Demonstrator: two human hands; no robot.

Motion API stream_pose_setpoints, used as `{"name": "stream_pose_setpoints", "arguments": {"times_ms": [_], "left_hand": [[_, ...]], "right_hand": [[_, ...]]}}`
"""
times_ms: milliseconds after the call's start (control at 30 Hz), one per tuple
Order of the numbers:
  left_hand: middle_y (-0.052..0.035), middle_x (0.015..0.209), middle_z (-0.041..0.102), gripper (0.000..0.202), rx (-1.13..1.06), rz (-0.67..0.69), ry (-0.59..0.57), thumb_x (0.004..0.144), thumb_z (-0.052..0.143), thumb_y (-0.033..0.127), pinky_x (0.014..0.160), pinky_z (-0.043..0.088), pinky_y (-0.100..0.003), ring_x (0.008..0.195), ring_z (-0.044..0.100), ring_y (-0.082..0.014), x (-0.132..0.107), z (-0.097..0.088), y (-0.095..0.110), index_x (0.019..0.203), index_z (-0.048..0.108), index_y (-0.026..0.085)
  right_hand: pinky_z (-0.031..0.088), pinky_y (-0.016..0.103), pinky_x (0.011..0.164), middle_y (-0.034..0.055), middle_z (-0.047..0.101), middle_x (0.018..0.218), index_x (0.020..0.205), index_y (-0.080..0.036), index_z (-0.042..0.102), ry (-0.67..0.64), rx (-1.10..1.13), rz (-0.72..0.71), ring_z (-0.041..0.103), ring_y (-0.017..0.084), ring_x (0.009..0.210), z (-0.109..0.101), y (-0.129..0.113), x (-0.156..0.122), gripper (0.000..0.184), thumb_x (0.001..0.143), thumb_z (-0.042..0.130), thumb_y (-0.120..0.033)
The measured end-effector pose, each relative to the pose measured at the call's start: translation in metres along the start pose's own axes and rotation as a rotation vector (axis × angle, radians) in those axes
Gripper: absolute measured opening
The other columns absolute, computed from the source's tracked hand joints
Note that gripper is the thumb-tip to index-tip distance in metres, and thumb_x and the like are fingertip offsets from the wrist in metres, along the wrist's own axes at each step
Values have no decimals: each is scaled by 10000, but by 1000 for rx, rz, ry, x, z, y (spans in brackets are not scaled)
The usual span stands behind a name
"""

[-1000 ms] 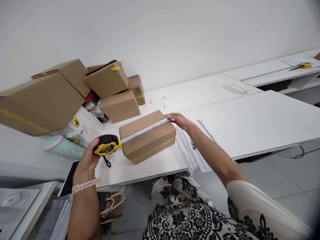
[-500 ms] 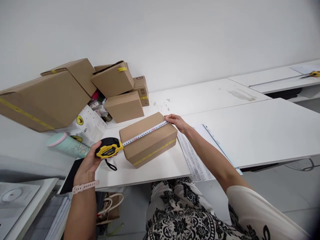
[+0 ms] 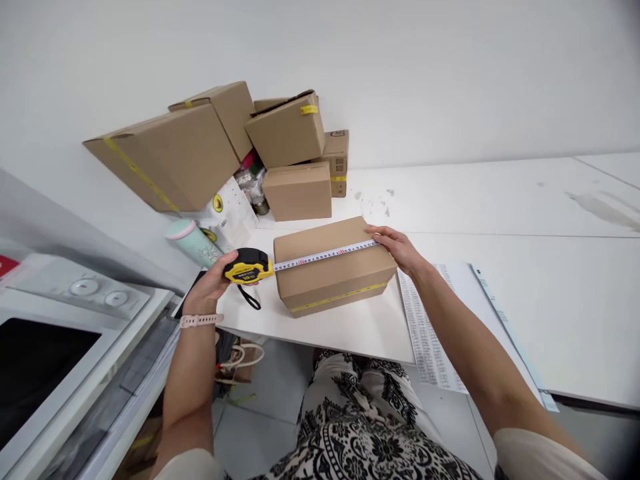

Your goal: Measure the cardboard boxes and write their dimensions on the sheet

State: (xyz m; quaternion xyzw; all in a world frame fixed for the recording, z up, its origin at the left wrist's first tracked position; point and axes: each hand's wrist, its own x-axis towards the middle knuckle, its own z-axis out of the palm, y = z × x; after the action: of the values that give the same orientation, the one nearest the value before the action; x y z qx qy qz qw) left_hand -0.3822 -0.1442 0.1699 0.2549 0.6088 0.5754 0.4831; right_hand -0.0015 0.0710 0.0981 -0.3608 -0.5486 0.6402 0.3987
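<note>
One carton (image 3: pixel 336 276) sits on the white table (image 3: pixel 345 337), tape blade (image 3: pixel 325 256) laid across its top. I've got my left hand (image 3: pixel 213 283) wrapped round the tape measure (image 3: pixel 248 266), right hand (image 3: pixel 401 251) pinching the blade's far end; can't really see how that tip meets the edge. If those fingers slip, the blade could skew or snap back.

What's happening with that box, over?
Left hand gripping tape measure. Right hand at end of blade. Box on table, blade stretched across top. Papers alongside, not blocking.
</note>
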Motion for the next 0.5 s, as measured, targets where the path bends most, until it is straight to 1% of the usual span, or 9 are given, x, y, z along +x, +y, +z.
{"name": "stream_pose_setpoints", "arguments": {"times_ms": [100,200,267,400,500], "left_hand": [[-113,782,794,290,-11,-6,-3,786,680,380,623,655,-442,704,761,-314,2,-10,-3,843,782,114],[-108,740,785,289,-33,-14,11,812,662,390,644,655,-459,718,763,-322,4,-14,-6,801,774,125],[-109,741,784,298,-35,-15,8,822,658,393,640,654,-467,713,762,-324,5,-14,-7,825,778,121],[-120,827,798,309,-35,-19,-1,829,652,381,605,652,-470,708,759,-318,7,-13,-5,892,784,109],[-112,835,801,303,-43,-18,13,839,637,378,596,652,-459,701,757,-305,7,-11,-5,888,785,119]], "right_hand": [[493,371,856,44,697,1236,1016,-241,767,13,-24,-1,607,205,943,3,-1,-2,399,693,788,-474],[499,356,803,49,711,1182,1009,-230,761,21,-11,2,603,188,873,4,-2,-2,416,671,797,-469],[496,346,783,43,721,1121,1004,-229,760,22,-5,10,597,176,836,5,-1,-2,415,662,805,-460],[488,329,757,16,722,980,1006,-238,760,26,12,27,584,158,781,5,-1,-3,400,669,811,-446],[486,322,755,7,717,956,1014,-241,758,22,20,32,582,152,773,4,-1,-3,390,680,809,-436]]}}
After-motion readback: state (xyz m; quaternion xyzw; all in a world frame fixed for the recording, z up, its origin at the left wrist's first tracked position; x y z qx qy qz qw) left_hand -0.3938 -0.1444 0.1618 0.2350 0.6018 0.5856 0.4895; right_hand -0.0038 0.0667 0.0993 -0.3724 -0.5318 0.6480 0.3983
